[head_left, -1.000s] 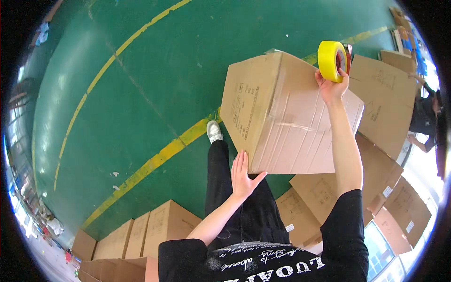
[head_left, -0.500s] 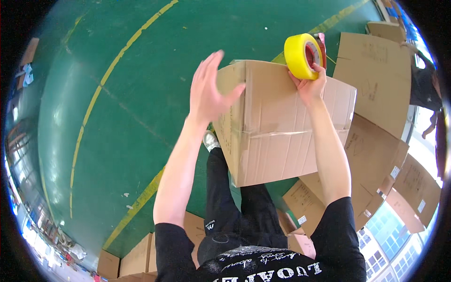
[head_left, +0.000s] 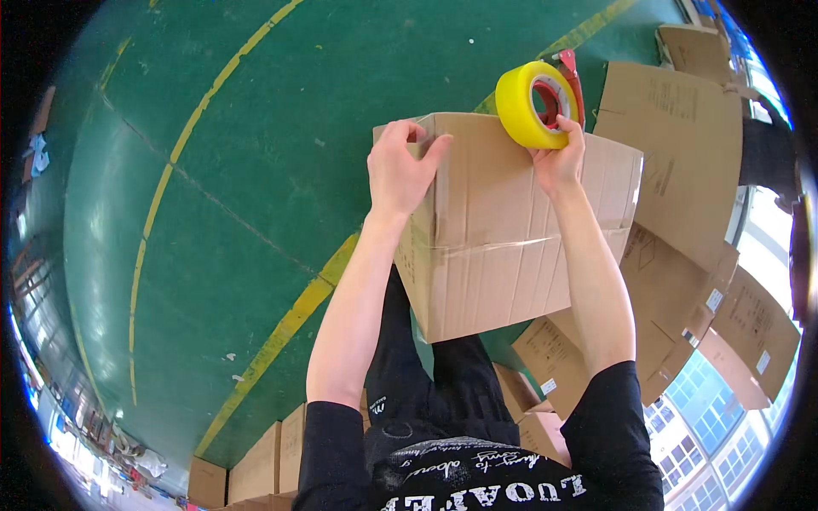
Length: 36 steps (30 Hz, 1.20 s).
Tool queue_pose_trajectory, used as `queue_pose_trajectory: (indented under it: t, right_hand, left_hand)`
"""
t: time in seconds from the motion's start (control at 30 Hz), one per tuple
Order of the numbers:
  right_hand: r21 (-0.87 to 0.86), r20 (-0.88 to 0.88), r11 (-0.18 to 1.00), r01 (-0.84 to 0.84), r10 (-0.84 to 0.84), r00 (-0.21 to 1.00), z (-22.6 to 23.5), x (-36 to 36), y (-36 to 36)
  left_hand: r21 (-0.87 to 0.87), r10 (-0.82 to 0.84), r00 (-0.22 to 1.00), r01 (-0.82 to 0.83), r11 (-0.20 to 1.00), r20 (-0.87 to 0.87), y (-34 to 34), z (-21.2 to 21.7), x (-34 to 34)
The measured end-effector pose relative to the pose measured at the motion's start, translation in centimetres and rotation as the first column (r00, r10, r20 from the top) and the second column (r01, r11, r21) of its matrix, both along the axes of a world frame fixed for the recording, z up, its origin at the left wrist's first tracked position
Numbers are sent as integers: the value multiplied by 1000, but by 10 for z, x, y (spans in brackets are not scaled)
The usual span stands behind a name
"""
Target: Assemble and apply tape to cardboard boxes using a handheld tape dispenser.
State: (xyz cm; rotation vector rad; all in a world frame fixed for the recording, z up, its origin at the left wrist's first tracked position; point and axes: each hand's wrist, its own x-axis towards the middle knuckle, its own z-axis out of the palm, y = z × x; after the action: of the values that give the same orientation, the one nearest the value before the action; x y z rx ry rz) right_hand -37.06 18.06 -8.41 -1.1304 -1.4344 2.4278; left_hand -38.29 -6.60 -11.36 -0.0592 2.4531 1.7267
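A closed cardboard box (head_left: 498, 200) stands in front of my legs, with a strip of clear tape (head_left: 494, 244) across its upper face. My left hand (head_left: 399, 175) is at the box's far left corner, fingers curled over the edge and thumb on the upper face. By the far edge, my right hand (head_left: 561, 163) grips a tape dispenser (head_left: 569, 72) with red parts. On the dispenser sits a large roll of yellow tape (head_left: 517, 106). The underside of my left fingers is partly hidden.
Flattened cardboard sheets (head_left: 669, 136) lean and overlap along the right. More cartons (head_left: 256, 464) stand behind me at the lower left. The green floor (head_left: 239, 170) carries yellow lines. A dark-clothed person (head_left: 767, 153) shows at the far right edge.
My left hand has come down from above the box's left side onto its far left corner, fingers curling. The tape dispenser in my right hand has shifted slightly left.
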Motion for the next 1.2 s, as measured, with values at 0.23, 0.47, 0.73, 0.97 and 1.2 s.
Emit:
queue_pose_trajectory:
  t: [0.23,0.47,0.73,0.97,1.2]
  right_hand:
    - [-10,6,999,-31,31,1000,6,2,-3]
    - [6,-12,1000,0,0,1000,9,-2,-10]
    - [32,-71,997,64,-62,996,-35,-4,-11]
    - [81,4,995,58,-58,998,-12,-5,-8]
    - [205,-89,975,88,-71,993,-35,-3,-16]
  left_hand:
    - [-223,25,964,36,974,264,-2,17,-23]
    - [39,-23,996,27,999,-83,-1,-3,-20]
    - [272,-40,994,10,962,106,-4,-31,-20]
    - [507,-203,831,-107,855,518,-3,-80,-26]
    - [166,-31,838,-72,984,545,-15,-87,-26]
